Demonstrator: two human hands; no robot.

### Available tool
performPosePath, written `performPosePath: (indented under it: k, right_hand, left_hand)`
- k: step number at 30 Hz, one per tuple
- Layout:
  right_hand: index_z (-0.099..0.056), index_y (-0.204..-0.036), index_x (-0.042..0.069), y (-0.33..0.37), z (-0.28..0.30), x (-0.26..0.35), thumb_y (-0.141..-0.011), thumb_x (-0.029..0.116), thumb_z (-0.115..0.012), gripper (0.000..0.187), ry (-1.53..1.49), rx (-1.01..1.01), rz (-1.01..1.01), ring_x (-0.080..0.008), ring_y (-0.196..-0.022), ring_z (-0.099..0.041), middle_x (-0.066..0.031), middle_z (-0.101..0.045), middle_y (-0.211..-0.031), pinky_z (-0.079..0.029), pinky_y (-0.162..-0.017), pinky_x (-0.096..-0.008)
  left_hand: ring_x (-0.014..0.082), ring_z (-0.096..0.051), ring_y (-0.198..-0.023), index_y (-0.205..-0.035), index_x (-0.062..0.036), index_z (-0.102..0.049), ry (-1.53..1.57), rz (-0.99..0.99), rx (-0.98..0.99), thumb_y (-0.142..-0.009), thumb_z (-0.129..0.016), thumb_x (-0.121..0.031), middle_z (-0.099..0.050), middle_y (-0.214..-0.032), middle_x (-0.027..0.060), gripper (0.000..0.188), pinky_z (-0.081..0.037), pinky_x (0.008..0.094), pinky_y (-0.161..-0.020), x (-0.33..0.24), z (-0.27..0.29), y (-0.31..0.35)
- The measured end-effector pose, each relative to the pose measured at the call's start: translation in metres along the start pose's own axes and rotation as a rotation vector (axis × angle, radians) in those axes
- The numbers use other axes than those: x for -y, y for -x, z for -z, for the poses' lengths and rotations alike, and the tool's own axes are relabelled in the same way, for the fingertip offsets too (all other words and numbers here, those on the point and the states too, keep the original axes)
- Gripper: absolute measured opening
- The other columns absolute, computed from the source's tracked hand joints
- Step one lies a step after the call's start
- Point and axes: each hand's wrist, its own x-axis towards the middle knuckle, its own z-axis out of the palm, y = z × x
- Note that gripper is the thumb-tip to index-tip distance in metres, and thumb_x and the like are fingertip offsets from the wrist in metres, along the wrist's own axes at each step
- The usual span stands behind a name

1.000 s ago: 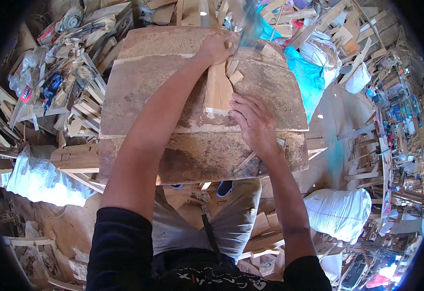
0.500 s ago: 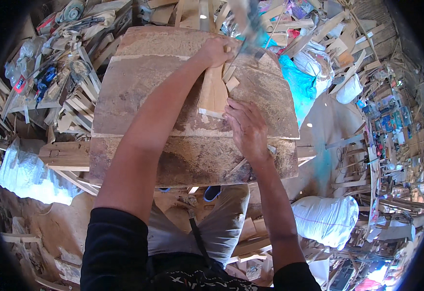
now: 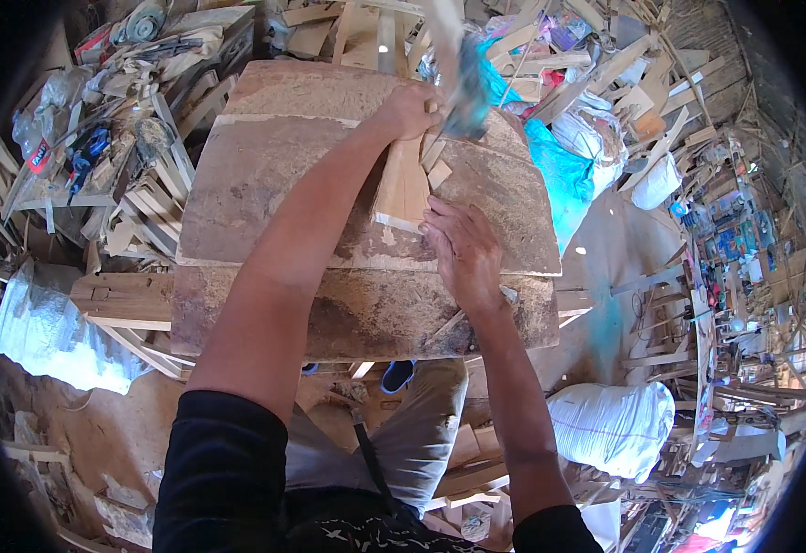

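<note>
A flat, pale piece of wood [image 3: 401,189], wider at its near end, lies on a worn brown worktable [image 3: 274,175]. My left hand [image 3: 409,111] is closed round its far, narrow end, with the fingertips partly hidden. At the near right corner, my right hand [image 3: 463,244] presses curled fingers and thumb against the wood's edge. Just right of the wood lies a small offcut [image 3: 439,172]. A thin upright strip, perhaps a saw blade, shows by my left fingertips. Above it hangs a blurred blue-grey part [image 3: 468,97] whose kind I cannot make out.
Sawdust and a thin sliver of wood lie on the table. Piled wood scraps [image 3: 149,198] and a plastic bottle [image 3: 34,143] crowd the left. To the right are a turquoise sheet [image 3: 555,180] and a stuffed white sack [image 3: 610,424]. A wooden beam [image 3: 122,297] sticks out left.
The whole view has shifted slightly, and the blurred blue-grey part appears lower in the picture. Both hands and the wood keep nearly the same place on the table.
</note>
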Motion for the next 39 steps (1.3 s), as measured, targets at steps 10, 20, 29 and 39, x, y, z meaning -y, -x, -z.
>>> performPosePath:
  k: [10,20,29,39]
  right_hand:
    - [-0.072,-0.102,0.008,-0.002,-0.002,-0.001,-0.083,0.007,-0.081,0.021,0.010,0.003,-0.018,-0.0279,-0.107,-0.069,-0.0060,-0.077,-0.117,-0.057,-0.094,-0.0416]
    - [-0.073,-0.101,0.007,-0.002,-0.004,-0.002,-0.084,0.007,-0.081,0.019,-0.008,-0.018,-0.040,-0.0290,-0.106,-0.071,-0.0075,-0.077,-0.116,-0.056,-0.095,-0.0426]
    - [-0.073,-0.101,0.007,-0.008,-0.007,0.000,-0.085,0.007,-0.081,0.018,0.000,-0.015,-0.033,-0.0287,-0.105,-0.071,-0.0080,-0.077,-0.116,-0.056,-0.093,-0.0429]
    - [-0.076,-0.106,0.009,-0.006,-0.007,0.003,-0.084,0.009,-0.084,0.024,0.084,-0.024,-0.054,-0.0325,-0.106,-0.069,-0.0102,-0.071,-0.120,-0.056,-0.090,-0.0438]
  left_hand:
    - [0.0407,-0.069,-0.116,-0.131,-0.0075,-0.071,-0.039,-0.003,-0.019,-0.088,-0.073,-0.035,-0.072,-0.124,0.0229,0.051,-0.054,0.0471,-0.105,0.005,-0.004,-0.005]
    - [0.0428,-0.068,-0.116,-0.127,-0.0043,-0.071,0.020,0.051,0.019,-0.087,-0.074,-0.036,-0.072,-0.121,0.0261,0.051,-0.054,0.0480,-0.104,-0.004,-0.003,-0.006]
    - [0.0418,-0.068,-0.116,-0.130,-0.0088,-0.072,-0.125,0.016,0.055,-0.088,-0.074,-0.034,-0.072,-0.122,0.0252,0.050,-0.053,0.0469,-0.105,0.003,0.004,-0.010]
    - [0.0404,-0.069,-0.115,-0.134,-0.0136,-0.072,-0.084,0.006,0.042,-0.089,-0.073,-0.038,-0.073,-0.123,0.0239,0.051,-0.054,0.0459,-0.105,0.008,0.000,-0.015]
